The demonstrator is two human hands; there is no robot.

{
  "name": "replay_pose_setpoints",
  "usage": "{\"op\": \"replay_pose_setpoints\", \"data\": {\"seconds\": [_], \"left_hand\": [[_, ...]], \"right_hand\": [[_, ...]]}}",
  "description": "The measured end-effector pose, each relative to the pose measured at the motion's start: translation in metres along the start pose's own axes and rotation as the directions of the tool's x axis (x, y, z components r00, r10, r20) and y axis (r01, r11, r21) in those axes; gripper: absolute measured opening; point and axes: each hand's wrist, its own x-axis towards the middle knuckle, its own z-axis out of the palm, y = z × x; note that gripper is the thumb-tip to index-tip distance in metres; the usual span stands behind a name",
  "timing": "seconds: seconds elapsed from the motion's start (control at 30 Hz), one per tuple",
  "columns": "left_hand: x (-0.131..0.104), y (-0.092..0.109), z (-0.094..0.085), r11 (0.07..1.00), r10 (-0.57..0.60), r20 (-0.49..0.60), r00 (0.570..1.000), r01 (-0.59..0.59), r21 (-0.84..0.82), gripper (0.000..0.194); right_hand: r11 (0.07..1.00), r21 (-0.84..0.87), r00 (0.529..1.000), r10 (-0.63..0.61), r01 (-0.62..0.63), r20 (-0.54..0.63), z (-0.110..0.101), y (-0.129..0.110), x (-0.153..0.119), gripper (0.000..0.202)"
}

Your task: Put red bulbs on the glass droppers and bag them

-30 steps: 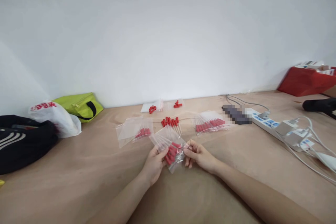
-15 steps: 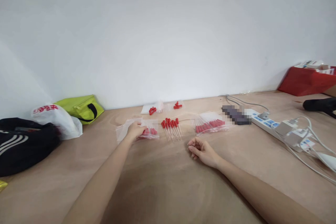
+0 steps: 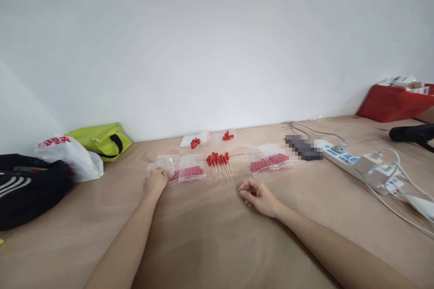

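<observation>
My left hand [image 3: 156, 182] rests at the near left edge of a clear zip bag [image 3: 168, 161], fingers bent in on its edge; the fingertips are partly hidden. Beside it, more zip bags [image 3: 191, 161] hold several droppers with red bulbs. Between my hands lies a fanned bunch of loose droppers [image 3: 219, 162], red bulbs pointing away from me and thin pale tubes towards me. My right hand [image 3: 259, 196] lies on the table with its fingers curled, nothing visible in them. Beyond it are filled bags of red-bulbed droppers [image 3: 269, 160].
Small piles of red bulbs [image 3: 195, 142] lie on bags near the wall. At right are a dark pixelated object [image 3: 303, 148], a power strip [image 3: 342, 156] with cables, and a red bin [image 3: 393, 103]. A green bag [image 3: 101, 141], white bag [image 3: 69, 158] and black bag [image 3: 34, 192] stand left.
My left hand has moved left and nearer me, off the dropper bags to the edge of the clear bag. The right hand has stayed in place. The view has shifted slightly.
</observation>
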Motion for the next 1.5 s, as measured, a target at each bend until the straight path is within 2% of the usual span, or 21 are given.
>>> {"op": "replay_pose_setpoints", "data": {"seconds": [0.13, 0.2, 0.23, 0.27, 0.3, 0.37, 0.4, 0.47, 0.57, 0.7, 0.8, 0.93, 1.07, 1.17, 1.23, 1.27, 1.33, 1.4, 1.5], "left_hand": [[-0.013, 0.007, -0.007, 0.989, 0.092, -0.106, 0.99, -0.103, -0.106, 0.03], [-0.027, 0.016, -0.011, 0.961, 0.188, -0.114, 0.976, -0.206, -0.183, 0.03], [-0.036, 0.021, -0.012, 0.93, 0.266, -0.084, 0.96, -0.279, -0.24, 0.028], [-0.046, 0.027, -0.013, 0.837, 0.417, -0.03, 0.908, -0.397, -0.375, 0.026], [-0.058, 0.032, -0.013, 0.736, 0.566, 0.028, 0.824, -0.49, -0.467, 0.026], [-0.083, 0.042, -0.011, 0.608, 0.754, 0.134, 0.643, -0.608, -0.511, 0.027], [-0.095, 0.045, -0.01, 0.58, 0.8, 0.193, 0.568, -0.652, -0.489, 0.029], [-0.114, 0.05, -0.006, 0.545, 0.838, 0.259, 0.48, -0.717, -0.435, 0.033], [-0.126, 0.051, -0.001, 0.516, 0.854, 0.31, 0.418, -0.753, -0.408, 0.038], [-0.124, 0.048, 0.002, 0.505, 0.859, 0.324, 0.396, -0.76, -0.41, 0.037], [-0.123, 0.048, 0.002, 0.508, 0.859, 0.312, 0.406, -0.747, -0.428, 0.037], [-0.125, 0.051, 0.0, 0.528, 0.846, 0.333, 0.416, -0.74, -0.417, 0.037], [-0.126, 0.052, -0.001, 0.538, 0.839, 0.345, 0.42, -0.735, -0.414, 0.036], [-0.125, 0.051, 0.001, 0.527, 0.849, 0.311, 0.427, -0.725, -0.442, 0.036], [-0.124, 0.049, 0.002, 0.527, 0.85, 0.299, 0.434, -0.717, -0.457, 0.036], [-0.124, 0.048, 0.002, 0.528, 0.849, 0.297, 0.436, -0.712, -0.463, 0.036], [-0.123, 0.047, 0.002, 0.534, 0.845, 0.302, 0.44, -0.703, -0.47, 0.036], [-0.123, 0.046, 0.002, 0.54, 0.842, 0.309, 0.443, -0.693, -0.477, 0.035], [-0.123, 0.046, 0.003, 0.543, 0.84, 0.303, 0.45, -0.679, -0.495, 0.034]], "right_hand": [[1.0, 0.015, 1.0, 0.001, 0.0, -0.017, 0.001, 0.0, 0.0, 0.034], [0.999, 0.043, 0.999, -0.006, 0.008, -0.051, 0.002, -0.002, 0.0, 0.037], [0.998, 0.059, 0.997, -0.012, 0.016, -0.072, 0.002, -0.003, 0.0, 0.039], [0.997, 0.07, 0.996, -0.015, 0.021, -0.093, 0.002, -0.004, 0.0, 0.04], [0.997, 0.075, 0.994, -0.014, 0.022, -0.107, 0.002, -0.005, 0.0, 0.041], [0.998, 0.061, 0.994, -0.006, 0.013, -0.111, 0.0, -0.006, 0.001, 0.041], [0.999, 0.046, 0.994, -0.005, 0.01, -0.105, -0.001, -0.006, 0.001, 0.041], [1.0, 0.001, 0.995, -0.026, 0.026, -0.093, -0.003, -0.003, 0.003, 0.039], [0.996, -0.067, 0.993, -0.073, 0.067, -0.089, -0.006, 0.003, 0.005, 0.034], [0.999, -0.016, 0.997, -0.03, 0.029, -0.077, -0.009, 0.002, 0.004, 0.033], [0.998, 0.062, 0.999, 0.033, -0.034, 0.015, -0.011, -0.003, -0.001, 0.037], [0.997, 0.073, 0.994, -0.033, 0.025, 0.1, -0.009, -0.001, -0.008, 0.032], [0.97, -0.202, 0.987, -0.115, 0.135, 0.108, -0.008, -0.001, -0.01, 0.019], [0.852, -0.403, 0.939, -0.26, 0.333, 0.227, -0.011, -0.012, -0.01, 0.012], [0.774, -0.484, 0.907, -0.286, 0.408, 0.308, -0.014, -0.019, -0.01, 0.029], [0.749, -0.521, 0.907, -0.273, 0.41, 0.322, -0.015, -0.021, -0.01, 0.039], [0.726, -0.572, 0.921, -0.246, 0.382, 0.303, -0.019, -0.02, -0.009, 0.047], [0.753, -0.566, 0.941, -0.234, 0.334, 0.244, -0.022, -0.014, -0.007, 0.043], [0.831, -0.514, 0.97, -0.244, 0.215, 0.011, -0.027, -0.005, -0.003, 0.029]]}}
